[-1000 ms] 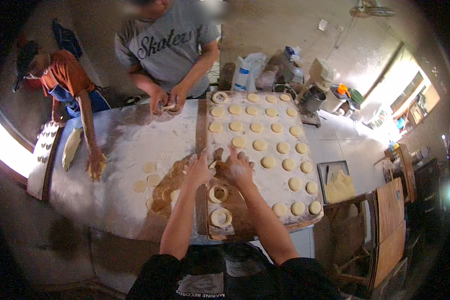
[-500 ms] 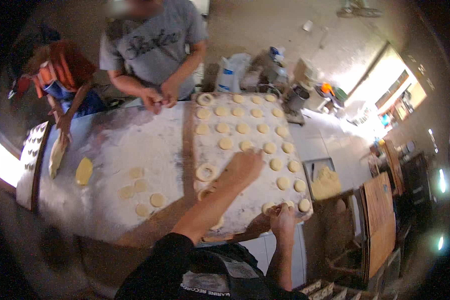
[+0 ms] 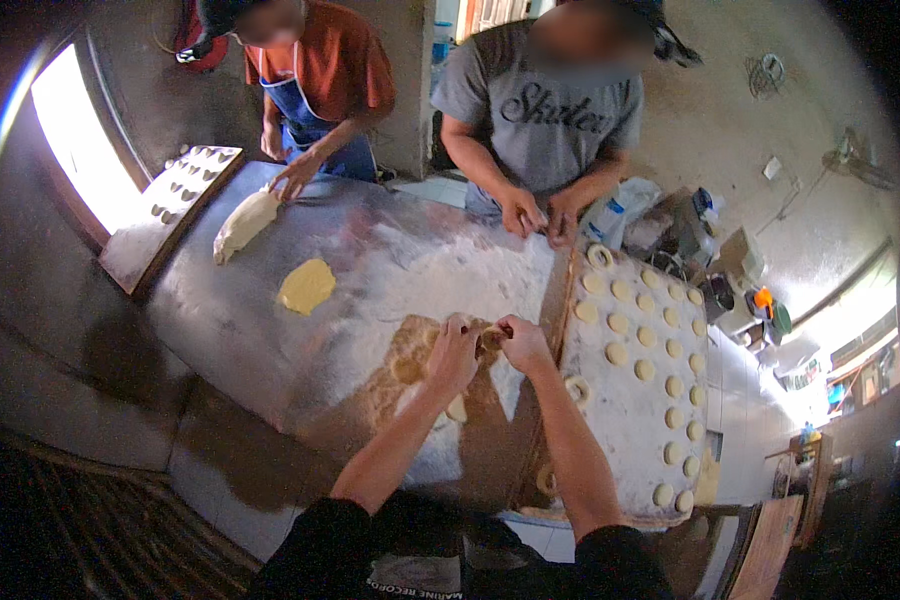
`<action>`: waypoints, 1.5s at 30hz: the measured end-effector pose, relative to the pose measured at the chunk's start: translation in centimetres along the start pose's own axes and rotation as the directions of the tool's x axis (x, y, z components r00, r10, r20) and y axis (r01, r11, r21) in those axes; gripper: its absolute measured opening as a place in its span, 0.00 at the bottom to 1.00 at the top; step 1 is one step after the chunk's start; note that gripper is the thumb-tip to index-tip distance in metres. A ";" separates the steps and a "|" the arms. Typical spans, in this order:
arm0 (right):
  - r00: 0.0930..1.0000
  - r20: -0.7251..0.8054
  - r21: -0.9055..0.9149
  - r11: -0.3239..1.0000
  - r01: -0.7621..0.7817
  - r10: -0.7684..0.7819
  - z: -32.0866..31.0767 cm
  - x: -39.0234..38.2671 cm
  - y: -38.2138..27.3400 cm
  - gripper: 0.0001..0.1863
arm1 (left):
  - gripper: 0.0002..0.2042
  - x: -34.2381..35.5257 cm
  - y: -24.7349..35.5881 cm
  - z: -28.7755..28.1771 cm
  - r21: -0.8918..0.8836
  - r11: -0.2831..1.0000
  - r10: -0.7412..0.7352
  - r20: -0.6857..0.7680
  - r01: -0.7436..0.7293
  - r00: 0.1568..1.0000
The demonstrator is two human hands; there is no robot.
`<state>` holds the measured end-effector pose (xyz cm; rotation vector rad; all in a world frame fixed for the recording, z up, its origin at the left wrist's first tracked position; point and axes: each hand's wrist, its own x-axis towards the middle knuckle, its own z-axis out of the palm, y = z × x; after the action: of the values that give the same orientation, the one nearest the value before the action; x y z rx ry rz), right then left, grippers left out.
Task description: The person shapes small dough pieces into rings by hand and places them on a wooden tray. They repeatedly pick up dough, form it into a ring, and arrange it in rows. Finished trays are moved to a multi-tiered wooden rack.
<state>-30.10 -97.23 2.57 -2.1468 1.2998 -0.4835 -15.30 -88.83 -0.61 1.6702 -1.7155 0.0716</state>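
At the upper left, a co-worker in an orange-red shirt [image 3: 355, 60] and a blue apron [image 3: 310, 115] leans forward, with a dark cap [image 3: 228, 14] on. To the right, another co-worker wears a grey T-shirt [image 3: 545, 115] with dark lettering; behind the two, a bright doorway [image 3: 485, 14] shows. A glaring window [image 3: 85, 130] stands at the far left. Right of the grey T-shirt sits a white plastic bag [image 3: 625, 205], and farther right a dark pot [image 3: 718, 297], an orange item [image 3: 763, 298] and a green basin [image 3: 781, 320]. Coiled wire [image 3: 767, 75] hangs on the wall [image 3: 710, 120], above a small white card [image 3: 772, 168]. Pale tiles [image 3: 738, 400] cover the floor; a wooden panel [image 3: 767, 555] stands at the lower right.
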 end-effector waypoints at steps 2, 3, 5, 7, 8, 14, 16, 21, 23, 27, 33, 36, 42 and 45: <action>0.999 0.024 -0.208 0.978 -0.016 0.022 2.5 2.7 -0.2 0.14 | 0.07 -0.8 -1.0 -0.6 -0.082 0.987 -0.141 -0.029 0.138 0.990; 0.989 0.042 -0.342 0.932 -0.117 0.140 3.4 3.7 -0.3 0.14 | 0.08 -0.9 -1.4 -1.0 -0.125 0.974 -0.193 -0.029 0.188 0.981; 0.995 -0.084 -0.227 0.971 -0.078 0.060 3.6 3.2 -0.2 0.14 | 0.12 -0.4 -2.3 -1.9 -0.199 0.917 -0.315 0.171 0.346 0.934; 0.995 0.016 0.088 0.991 -0.100 0.099 2.8 1.7 -0.3 0.13 | 0.14 0.4 -3.0 -3.1 -0.214 0.864 -0.351 0.394 0.456 0.850; 0.998 0.025 0.165 0.985 -0.058 0.055 2.2 1.0 -0.5 0.15 | 0.14 1.0 -3.3 -3.6 -0.327 0.844 -0.293 0.383 0.426 0.876; 0.987 -0.139 0.379 0.925 -0.023 0.081 2.2 -1.5 -5.4 0.20 | 0.12 2.4 -3.6 -7.5 -0.652 0.562 -0.209 0.483 0.508 0.850; 0.908 -0.411 0.009 0.997 -0.083 0.079 3.6 -1.2 -7.3 0.22 | 0.10 2.5 -3.3 -8.1 -0.610 0.683 -0.185 0.387 0.401 0.903; 0.991 -0.091 0.795 0.592 0.131 -0.097 4.2 -1.8 -8.2 0.29 | 0.18 2.2 -2.7 -7.9 -0.380 0.925 -0.068 -0.226 -0.023 0.972; 0.935 -0.045 0.962 0.239 0.136 -0.352 3.8 -3.1 -8.0 0.31 | 0.21 1.5 -2.3 -7.8 -0.717 0.689 -0.207 -0.055 0.106 0.977; 0.979 -0.112 0.958 0.280 0.061 0.168 3.5 -5.9 -8.8 0.23 | 0.18 -0.3 -0.8 -8.5 -0.951 -0.277 -0.113 0.177 0.140 0.978; 0.985 -0.170 0.854 0.505 0.126 0.041 1.6 -10.2 -8.9 0.38 | 0.13 -2.4 2.6 -7.1 -0.743 0.616 -0.126 0.236 0.262 0.964; 0.990 -0.136 0.641 0.766 0.052 0.048 0.5 -12.3 -7.7 0.41 | 0.12 -3.5 4.6 -5.0 -0.759 0.524 -0.176 0.348 0.387 0.921; 0.951 -0.172 0.930 0.360 0.071 0.258 -2.7 -17.9 -4.6 0.36 | 0.07 -4.8 11.6 -3.7 -0.863 0.380 -0.137 0.304 0.334 0.943; 0.915 -0.300 0.952 0.142 0.270 0.270 -4.9 -21.4 -3.0 0.31 | 0.06 -4.9 16.1 -3.8 -0.732 0.680 0.098 0.143 0.039 0.985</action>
<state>-40.70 -78.54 8.01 -0.8182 0.6734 -1.4078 -28.43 -80.29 6.64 1.0445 -1.5755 -0.6926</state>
